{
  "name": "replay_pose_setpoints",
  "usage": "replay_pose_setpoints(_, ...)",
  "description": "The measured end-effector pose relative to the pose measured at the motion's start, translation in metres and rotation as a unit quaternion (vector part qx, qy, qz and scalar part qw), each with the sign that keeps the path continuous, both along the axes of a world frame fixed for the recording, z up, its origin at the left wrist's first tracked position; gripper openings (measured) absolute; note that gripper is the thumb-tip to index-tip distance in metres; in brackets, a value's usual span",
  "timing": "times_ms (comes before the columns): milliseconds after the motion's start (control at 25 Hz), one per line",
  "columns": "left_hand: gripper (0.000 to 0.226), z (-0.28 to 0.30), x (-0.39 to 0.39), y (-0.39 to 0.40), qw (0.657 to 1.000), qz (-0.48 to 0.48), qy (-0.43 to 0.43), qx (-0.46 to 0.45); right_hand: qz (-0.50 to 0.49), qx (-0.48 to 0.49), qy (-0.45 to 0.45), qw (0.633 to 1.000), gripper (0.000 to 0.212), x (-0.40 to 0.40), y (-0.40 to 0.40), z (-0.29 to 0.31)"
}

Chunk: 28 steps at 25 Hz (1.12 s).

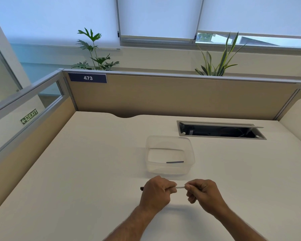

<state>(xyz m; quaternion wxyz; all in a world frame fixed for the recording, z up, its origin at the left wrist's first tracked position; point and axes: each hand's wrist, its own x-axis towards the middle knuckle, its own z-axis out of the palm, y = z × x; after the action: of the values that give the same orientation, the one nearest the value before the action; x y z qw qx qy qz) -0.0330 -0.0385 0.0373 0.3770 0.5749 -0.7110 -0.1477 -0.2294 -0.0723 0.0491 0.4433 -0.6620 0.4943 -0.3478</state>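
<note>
Two hands hold one slim white rod just above a pale desk
Left hand [155, 192] is curled in a fist round the rod [180, 186], whose dark end pokes out past that hand's left side; right hand [202, 193] pinches the other end between thumb and bent fingers, so only a short white stretch shows between them. Just beyond, a clear plastic tub [169, 137] stands on the desk [94, 171] with a short dark stick [174, 162] lying flat on its bottom. Farther back on the right a cable hatch [221, 131] is open, before a tan partition [181, 96]
</note>
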Motion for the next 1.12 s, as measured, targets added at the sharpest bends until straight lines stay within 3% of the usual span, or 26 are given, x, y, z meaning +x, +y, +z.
replay_pose_setpoints(280,0.010,0.001,-0.003,-0.002,1.000,0.010,0.001,-0.020,-0.005,0.020,0.016,1.000,0.029,0.002,0.003,0.003)
replay_pose_setpoints(640,0.012,0.004,-0.005,-0.003,1.000,-0.003,-0.003,-0.009,0.013,0.103,0.057,0.993,0.068,0.003,0.001,0.010)
replay_pose_setpoints(840,0.016,0.005,-0.003,-0.001,0.999,0.003,-0.030,0.013,0.009,0.060,-0.022,0.998,0.014,-0.005,0.002,0.007)
replay_pose_setpoints(1120,0.022,0.005,0.003,-0.002,0.997,-0.025,-0.058,0.047,0.018,-0.018,0.032,0.999,0.026,-0.008,0.002,0.004)
